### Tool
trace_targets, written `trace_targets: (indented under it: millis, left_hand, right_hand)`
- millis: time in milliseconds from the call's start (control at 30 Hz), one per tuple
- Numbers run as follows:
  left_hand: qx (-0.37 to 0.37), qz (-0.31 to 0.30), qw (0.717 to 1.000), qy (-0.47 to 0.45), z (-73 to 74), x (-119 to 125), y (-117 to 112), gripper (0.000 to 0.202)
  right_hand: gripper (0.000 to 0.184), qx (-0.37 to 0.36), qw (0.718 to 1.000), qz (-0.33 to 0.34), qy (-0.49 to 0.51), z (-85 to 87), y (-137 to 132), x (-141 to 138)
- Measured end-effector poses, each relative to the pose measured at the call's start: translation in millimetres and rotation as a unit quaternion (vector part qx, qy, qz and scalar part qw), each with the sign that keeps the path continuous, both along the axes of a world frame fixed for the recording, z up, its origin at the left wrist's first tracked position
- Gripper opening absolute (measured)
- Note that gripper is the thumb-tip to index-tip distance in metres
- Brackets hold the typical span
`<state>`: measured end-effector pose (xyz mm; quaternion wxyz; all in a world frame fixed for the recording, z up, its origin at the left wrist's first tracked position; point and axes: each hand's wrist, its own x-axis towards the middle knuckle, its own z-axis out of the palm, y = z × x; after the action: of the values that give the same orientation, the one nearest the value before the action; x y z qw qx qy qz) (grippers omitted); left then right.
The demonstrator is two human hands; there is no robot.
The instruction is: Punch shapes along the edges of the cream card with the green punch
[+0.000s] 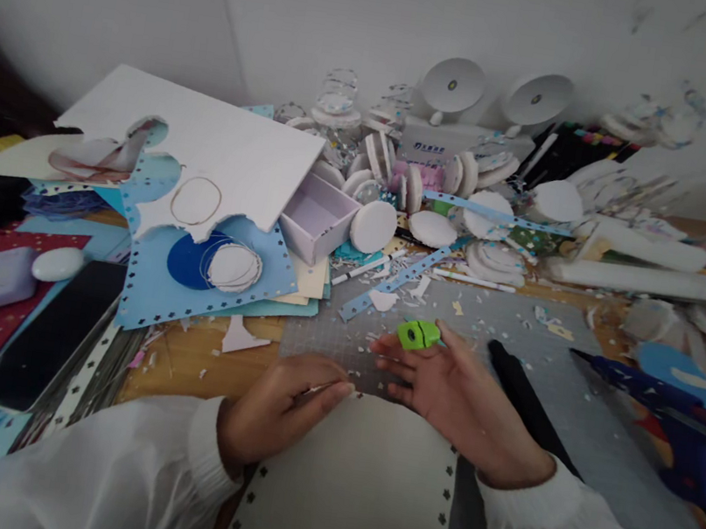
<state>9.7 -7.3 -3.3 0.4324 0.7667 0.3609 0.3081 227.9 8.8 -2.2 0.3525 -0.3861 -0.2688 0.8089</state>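
Note:
A pale paper sheet [351, 494] lies in front of me, with small flower-shaped holes punched along its side edges and at the top. My left hand [288, 405] is closed at the sheet's upper left corner, thumb and fingers pinching its edge. In my right hand [460, 387] a green paper punch [418, 335] is held by the thumb and fingers, just above the sheet's far edge. The other fingers of that hand are loosely spread. The punch is apart from the paper.
A grey cutting mat [347, 348] bears paper scraps. White foam discs [373, 227] pile up behind it. A blue glue gun [669, 409] and a black rod-like thing [525, 396] lie right; a phone [54, 335], cut cardboard [214, 129] and a lilac box [318, 217] lie left.

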Motion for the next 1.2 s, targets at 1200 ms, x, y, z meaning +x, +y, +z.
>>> trace_targets:
  millis: [1200]
  left_hand:
    - [-0.021,0.068,0.997,0.017,2.7,-3.6,-5.2,0.027]
  right_hand:
    - [0.034,0.432,0.802,0.122,-0.394,15.6,-16.7,-3.8]
